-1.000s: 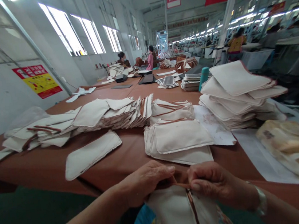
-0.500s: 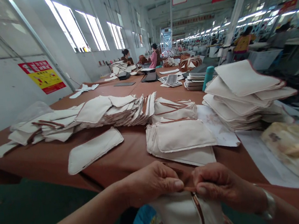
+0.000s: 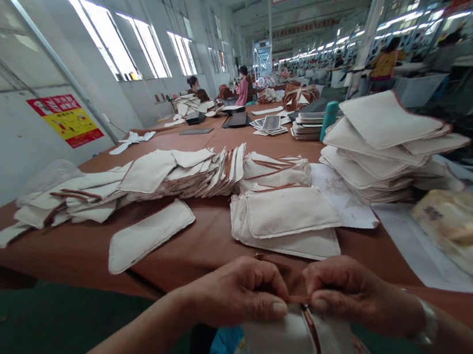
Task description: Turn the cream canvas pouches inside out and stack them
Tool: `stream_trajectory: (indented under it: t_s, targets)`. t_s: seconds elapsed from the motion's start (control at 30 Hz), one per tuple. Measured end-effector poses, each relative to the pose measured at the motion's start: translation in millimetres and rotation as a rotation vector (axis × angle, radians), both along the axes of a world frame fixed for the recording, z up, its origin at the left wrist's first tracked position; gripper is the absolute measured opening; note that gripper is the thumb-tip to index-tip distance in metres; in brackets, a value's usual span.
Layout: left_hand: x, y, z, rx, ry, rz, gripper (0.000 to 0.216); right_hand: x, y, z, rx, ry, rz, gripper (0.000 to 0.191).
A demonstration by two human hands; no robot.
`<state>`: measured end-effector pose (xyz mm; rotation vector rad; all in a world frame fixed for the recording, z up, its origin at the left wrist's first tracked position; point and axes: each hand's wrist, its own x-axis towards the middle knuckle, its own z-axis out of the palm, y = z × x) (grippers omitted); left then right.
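Note:
A cream fabric pouch (image 3: 280, 342) with a brown zipper down its front hangs below my hands, over my lap. My left hand (image 3: 251, 291) pinches its top edge just left of the zipper, thumb on the near side. On the other side of the zipper my right hand (image 3: 349, 287) grips the same edge between thumb and curled fingers. A brown strip shows between the two hands at the zipper's upper end. Beyond my hands lies a stack of cream fabric pieces (image 3: 291, 210) with brown edging.
A single cream piece (image 3: 150, 234) lies on the brown-covered table (image 3: 209, 233). A long row of pieces (image 3: 149, 174) runs leftward. At right stand a tall stack (image 3: 389, 145), a teal bottle (image 3: 329, 119) and a plastic bag (image 3: 470, 233) on white paper. Other people are farther back.
My left thumb has shifted slightly left and down along the pouch's edge. The right hand keeps its grip almost in place. The view has tilted very slightly.

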<state>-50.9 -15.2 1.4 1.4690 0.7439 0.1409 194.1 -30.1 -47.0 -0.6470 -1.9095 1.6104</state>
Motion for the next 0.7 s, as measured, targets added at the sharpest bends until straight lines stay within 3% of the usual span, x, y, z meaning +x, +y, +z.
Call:
stream_trajectory:
  t_s: [0.17,0.4,0.57,0.7]
  targets:
    - [8,6,8.3,0.015,-0.03,-0.012,0.065,-1,-1,4.4,0.005,0.029,-0.007,0.031]
    - [21,3,9.9,0.082,0.019,-0.152,0.045,-6,-3,10.5,0.041,0.034,-0.019,0.032]
    - [21,-5,7.9,0.18,-0.017,-0.051,0.043,-1,-2,-1.6,-0.029,0.077,-0.047,0.033]
    - [8,-6,1.5,0.06,0.022,0.036,0.041,9,1,-10.3,-0.14,0.093,-0.045,0.031]
